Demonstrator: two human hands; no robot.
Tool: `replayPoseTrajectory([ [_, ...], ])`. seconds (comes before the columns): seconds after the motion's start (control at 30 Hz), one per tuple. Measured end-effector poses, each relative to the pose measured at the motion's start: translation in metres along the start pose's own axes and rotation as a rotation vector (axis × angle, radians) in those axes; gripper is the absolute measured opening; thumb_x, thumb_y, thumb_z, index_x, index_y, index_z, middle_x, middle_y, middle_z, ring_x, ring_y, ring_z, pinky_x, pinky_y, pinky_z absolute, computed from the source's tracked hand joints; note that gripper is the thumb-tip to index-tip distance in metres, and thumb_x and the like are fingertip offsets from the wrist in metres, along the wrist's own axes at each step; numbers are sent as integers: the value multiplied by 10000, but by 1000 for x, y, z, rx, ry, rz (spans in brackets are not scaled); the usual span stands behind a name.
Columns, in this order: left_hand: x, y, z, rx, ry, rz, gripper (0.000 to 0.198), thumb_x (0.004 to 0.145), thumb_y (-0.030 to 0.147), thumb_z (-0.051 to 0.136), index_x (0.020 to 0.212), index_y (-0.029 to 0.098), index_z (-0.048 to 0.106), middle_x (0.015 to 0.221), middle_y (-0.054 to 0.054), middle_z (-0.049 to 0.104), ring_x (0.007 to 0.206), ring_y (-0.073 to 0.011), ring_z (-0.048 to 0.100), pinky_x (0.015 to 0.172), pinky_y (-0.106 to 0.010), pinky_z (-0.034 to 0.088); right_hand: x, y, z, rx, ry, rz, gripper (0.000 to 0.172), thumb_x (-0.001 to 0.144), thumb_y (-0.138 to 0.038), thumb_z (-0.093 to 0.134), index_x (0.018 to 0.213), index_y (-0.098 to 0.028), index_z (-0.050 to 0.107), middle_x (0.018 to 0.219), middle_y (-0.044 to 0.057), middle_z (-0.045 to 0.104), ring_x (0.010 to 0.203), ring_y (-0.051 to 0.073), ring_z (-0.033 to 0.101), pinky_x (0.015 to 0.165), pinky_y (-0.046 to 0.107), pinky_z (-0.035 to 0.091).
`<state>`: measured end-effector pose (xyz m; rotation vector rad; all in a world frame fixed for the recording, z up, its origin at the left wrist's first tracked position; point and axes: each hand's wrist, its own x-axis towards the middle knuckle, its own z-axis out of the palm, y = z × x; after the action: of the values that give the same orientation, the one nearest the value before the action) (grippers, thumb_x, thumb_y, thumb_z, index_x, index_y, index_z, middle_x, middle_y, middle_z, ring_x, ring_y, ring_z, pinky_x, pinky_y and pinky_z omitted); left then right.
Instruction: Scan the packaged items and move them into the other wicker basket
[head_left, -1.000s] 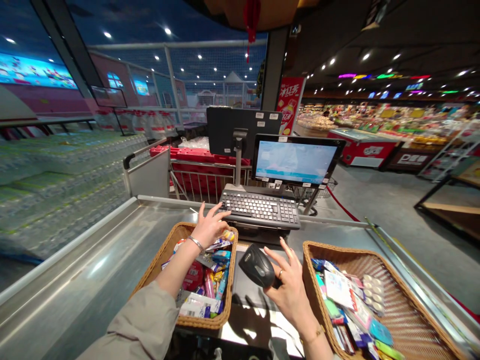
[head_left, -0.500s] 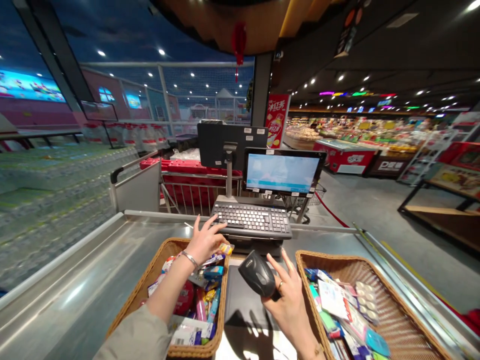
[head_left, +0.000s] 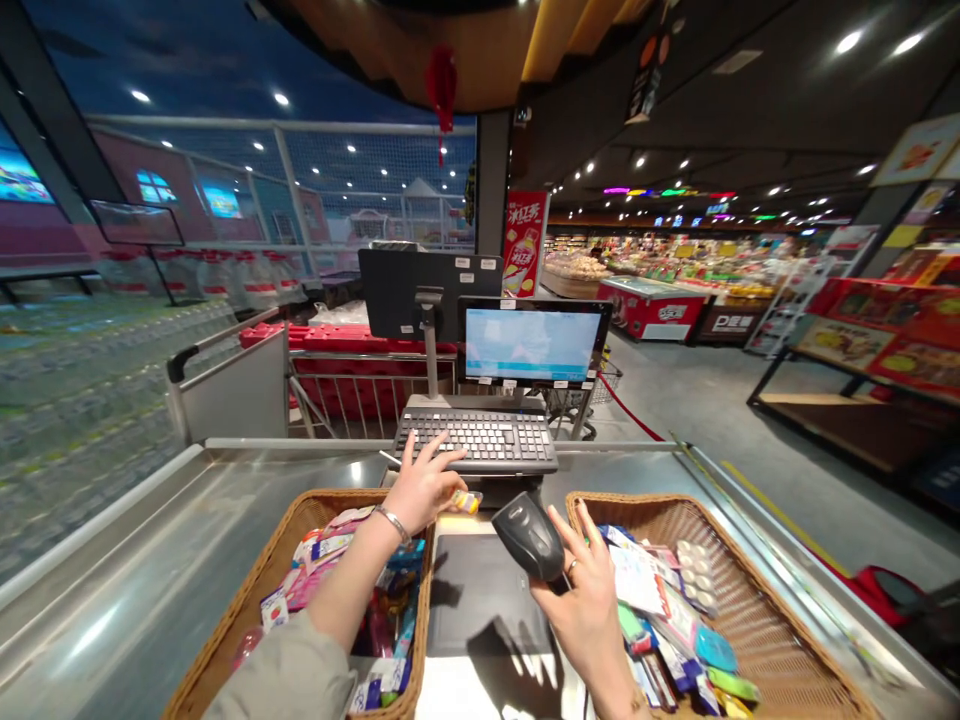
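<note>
My left hand [head_left: 422, 488] hangs over the near edge of the left wicker basket [head_left: 255, 590], just short of the black keyboard [head_left: 476, 440]. A small yellow packet [head_left: 466, 502] sticks out past its thumb and seems pinched there. My right hand [head_left: 589, 622] holds a black handheld barcode scanner [head_left: 529, 537], with its fingers spread and its handle hidden behind the palm. Below the scanner lies a black scanning pad [head_left: 480, 595]. Colourful packets fill the left basket, and the right wicker basket [head_left: 645, 505] holds packets, cards and blister packs.
A steel checkout counter [head_left: 112, 560] surrounds the baskets. Behind the keyboard stand a lit monitor [head_left: 531, 343] and a black display back [head_left: 427, 290]. Red carts [head_left: 360, 370] stand behind them, wrapped bottled water [head_left: 75, 420] lies left, and a red freezer [head_left: 652, 308] stands far right.
The view has swung left, so the keyboard and counter sit further left in the frame. My left hand and the yellow packet have shifted together toward the keyboard's middle. The scanner stays in my right hand.
</note>
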<state>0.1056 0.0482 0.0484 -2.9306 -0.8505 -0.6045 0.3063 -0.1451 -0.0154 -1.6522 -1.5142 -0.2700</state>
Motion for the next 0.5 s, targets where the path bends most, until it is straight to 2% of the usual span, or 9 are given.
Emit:
replayPoseTrajectory([
  [0.23,26,22,15,-60,9,106,159,718,291,782,865,312,726,1345,-8,613,1429,-355,296,1116,-724,-79,-11,17,-12,-10,130,122,260,784,-249,619,1033,-232,693,1295,86,619,1421,354,292,1086,636,329],
  [0.5,57,60,33,-127,-39,210,157,740,264,760,891,293,728,1355,-18,604,1441,-345,270,1119,-713,-94,-22,35,-33,-92,310,332,359,751,-322,652,1081,-187,696,1225,120,657,1345,350,412,1083,610,319],
])
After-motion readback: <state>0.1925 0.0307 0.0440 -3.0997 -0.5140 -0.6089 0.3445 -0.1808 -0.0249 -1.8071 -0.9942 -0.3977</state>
